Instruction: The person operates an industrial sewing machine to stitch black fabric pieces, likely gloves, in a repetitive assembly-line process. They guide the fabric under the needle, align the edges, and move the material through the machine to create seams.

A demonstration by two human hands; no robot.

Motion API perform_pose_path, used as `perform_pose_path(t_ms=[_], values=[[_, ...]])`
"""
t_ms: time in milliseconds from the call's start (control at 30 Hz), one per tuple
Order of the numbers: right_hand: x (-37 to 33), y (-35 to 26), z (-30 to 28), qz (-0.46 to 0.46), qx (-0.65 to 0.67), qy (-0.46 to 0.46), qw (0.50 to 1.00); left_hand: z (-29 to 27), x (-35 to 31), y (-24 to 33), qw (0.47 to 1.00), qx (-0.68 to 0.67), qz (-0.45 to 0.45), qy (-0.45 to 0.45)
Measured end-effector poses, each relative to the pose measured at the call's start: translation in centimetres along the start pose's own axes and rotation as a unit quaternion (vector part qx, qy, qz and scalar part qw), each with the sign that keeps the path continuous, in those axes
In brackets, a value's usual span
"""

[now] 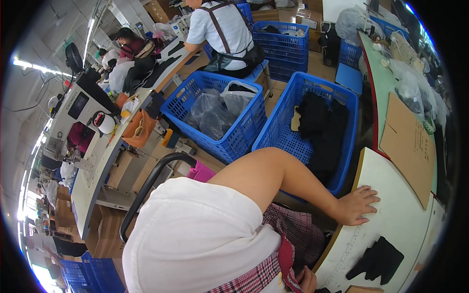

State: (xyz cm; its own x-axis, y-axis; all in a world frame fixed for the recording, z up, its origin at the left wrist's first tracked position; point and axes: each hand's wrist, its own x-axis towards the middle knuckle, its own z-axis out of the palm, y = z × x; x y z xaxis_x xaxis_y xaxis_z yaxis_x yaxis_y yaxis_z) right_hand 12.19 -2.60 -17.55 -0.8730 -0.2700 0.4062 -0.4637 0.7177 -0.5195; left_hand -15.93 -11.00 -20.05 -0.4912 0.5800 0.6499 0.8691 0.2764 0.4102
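Note:
My left hand (356, 205) lies flat, palm down with fingers spread, on the white tabletop (337, 263) near its edge. It holds nothing. At the bottom edge of the view, partly cut off, my right hand (307, 281) is beside the plaid apron (249, 278) and its red trim. Its fingers look curled; what they hold, if anything, is hidden. A black cloth piece with finger-like ends, perhaps a glove (376, 261), rests on the tabletop, apart from both hands.
A blue crate (273, 132) with black cloth stands beside the table, another crate (215, 141) with plastic bags left of it. A cardboard sheet (408, 151) leans over the table's far end. A sewing machine (78, 107) stands at left; a person (224, 34) sits beyond.

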Motion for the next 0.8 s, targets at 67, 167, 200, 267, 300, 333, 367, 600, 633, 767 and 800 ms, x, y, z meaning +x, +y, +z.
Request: perform_pose_path(t_ms=[67, 167, 200, 267, 300, 333, 367, 600, 633, 767, 800], values=[[0.1, -0.1, 0.0, 0.001, -0.004, 0.002, 1.000, 0.0, 0.0, 0.0, 1.000, -0.003, 0.001, 0.000], [0.2, -0.3, 0.0, 0.001, -0.007, 0.006, 1.000, -0.1, 0.0, 0.1, 1.000, 0.001, 0.002, 0.001], [0.3, -0.3, -0.1, 0.001, -0.007, 0.007, 1.000, -0.1, 0.0, 0.1, 1.000, 0.000, 0.001, 0.002], [0.3, -0.4, -0.1, 0.000, -0.010, 0.010, 1.000, 0.0, -0.1, 0.0, 1.000, -0.001, 0.000, 0.005], [0.4, -0.5, -0.1, 0.000, -0.011, 0.011, 1.000, 0.0, -0.1, 0.0, 1.000, -0.001, 0.001, 0.006], [0.5, -0.6, -0.1, -0.001, -0.011, 0.012, 1.000, 0.0, -0.1, 0.0, 1.000, 0.000, 0.001, 0.008], [0.5, -0.7, -0.1, -0.001, -0.013, 0.014, 1.000, 0.0, -0.1, 0.0, 1.000, 0.000, 0.002, 0.010], [1.1, -1.0, -0.3, -0.003, -0.022, 0.030, 0.999, -0.1, 0.1, 0.0, 1.000, -0.006, 0.002, 0.014], [1.3, -1.1, -0.4, -0.003, -0.024, 0.035, 0.999, -0.2, 0.1, 0.0, 1.000, -0.007, 0.002, 0.015], [1.8, -1.6, -0.5, -0.003, -0.036, 0.056, 0.998, -0.4, 0.1, 0.2, 1.000, -0.004, 0.002, 0.015], [1.8, -1.8, -0.6, 0.000, -0.042, 0.065, 0.997, -0.5, 0.1, 0.3, 1.000, -0.005, -0.007, 0.007]])
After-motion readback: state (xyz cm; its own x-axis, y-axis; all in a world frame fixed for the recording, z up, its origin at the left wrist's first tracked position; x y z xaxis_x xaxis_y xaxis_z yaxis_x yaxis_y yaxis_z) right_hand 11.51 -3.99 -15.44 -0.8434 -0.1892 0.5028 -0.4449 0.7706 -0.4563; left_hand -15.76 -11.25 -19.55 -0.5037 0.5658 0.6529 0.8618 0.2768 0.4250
